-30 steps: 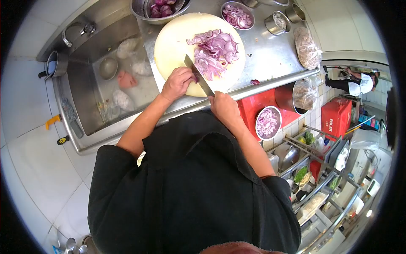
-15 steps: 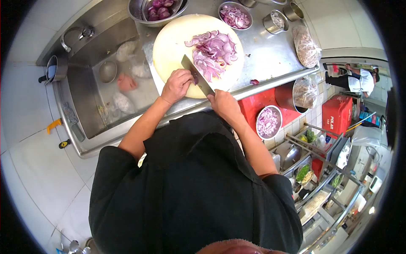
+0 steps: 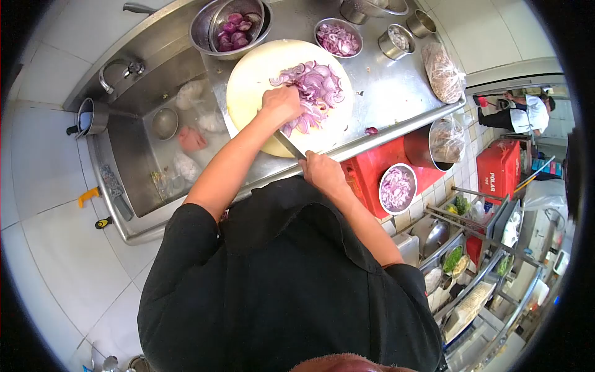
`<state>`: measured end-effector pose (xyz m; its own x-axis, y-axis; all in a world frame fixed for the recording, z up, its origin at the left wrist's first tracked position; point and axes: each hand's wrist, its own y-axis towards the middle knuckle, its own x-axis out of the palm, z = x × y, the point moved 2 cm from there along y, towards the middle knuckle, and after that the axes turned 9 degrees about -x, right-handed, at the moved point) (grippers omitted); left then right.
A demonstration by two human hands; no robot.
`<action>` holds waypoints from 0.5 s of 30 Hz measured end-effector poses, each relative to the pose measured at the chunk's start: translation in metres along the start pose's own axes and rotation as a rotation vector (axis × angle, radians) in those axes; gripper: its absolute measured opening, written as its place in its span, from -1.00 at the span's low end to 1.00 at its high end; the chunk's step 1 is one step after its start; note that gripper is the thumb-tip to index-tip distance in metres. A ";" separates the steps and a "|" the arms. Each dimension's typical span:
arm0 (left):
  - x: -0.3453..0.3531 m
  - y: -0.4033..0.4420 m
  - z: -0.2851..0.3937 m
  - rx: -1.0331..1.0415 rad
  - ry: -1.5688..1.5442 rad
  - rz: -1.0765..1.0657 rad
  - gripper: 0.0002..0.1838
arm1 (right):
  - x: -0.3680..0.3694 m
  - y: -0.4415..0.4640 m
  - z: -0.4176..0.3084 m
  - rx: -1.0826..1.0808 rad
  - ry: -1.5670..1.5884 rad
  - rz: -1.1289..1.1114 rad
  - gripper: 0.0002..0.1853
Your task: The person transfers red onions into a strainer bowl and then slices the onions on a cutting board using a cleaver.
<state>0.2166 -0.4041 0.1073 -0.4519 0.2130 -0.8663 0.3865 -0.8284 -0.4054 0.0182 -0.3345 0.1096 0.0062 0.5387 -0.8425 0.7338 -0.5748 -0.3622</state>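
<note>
My right hand (image 3: 323,170) grips the handle of a kitchen knife (image 3: 289,145) at the near edge of the round cutting board (image 3: 248,80). The knife's blade slants up and left, its far part hidden under my left forearm. My left hand (image 3: 282,105) is over the board, at the left side of a pile of sliced red onion (image 3: 321,84). Its fingers are curled and point down; whatever they hold is hidden beneath the hand.
Left of the board is a metal sink (image 3: 133,136) with a bowl and plastic bags. Whole onions fill a colander (image 3: 232,31) behind. A bowl of sliced onion (image 3: 338,37) stands at the back, another bowl (image 3: 398,189) low at right. A co-worker (image 3: 527,113) stands far right.
My left hand has moved from beside the blade up and right to the onion pile. The knife has shifted slightly down and left with my right hand. The whole view has shifted a little.
</note>
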 end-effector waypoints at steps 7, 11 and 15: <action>0.008 0.017 -0.002 -0.027 0.011 -0.180 -0.47 | -0.001 -0.002 0.001 0.017 0.011 -0.007 -0.63; 0.007 0.016 -0.004 0.001 0.004 -0.214 -0.46 | -0.002 -0.002 0.003 -0.008 0.055 0.036 -0.62; 0.022 0.025 -0.011 0.040 0.001 -0.156 -0.59 | -0.008 -0.003 0.000 0.016 0.037 0.008 -0.61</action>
<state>0.2245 -0.4144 0.0750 -0.5028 0.3412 -0.7942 0.2792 -0.8055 -0.5228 0.0158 -0.3366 0.1172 0.0374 0.5561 -0.8303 0.7230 -0.5886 -0.3617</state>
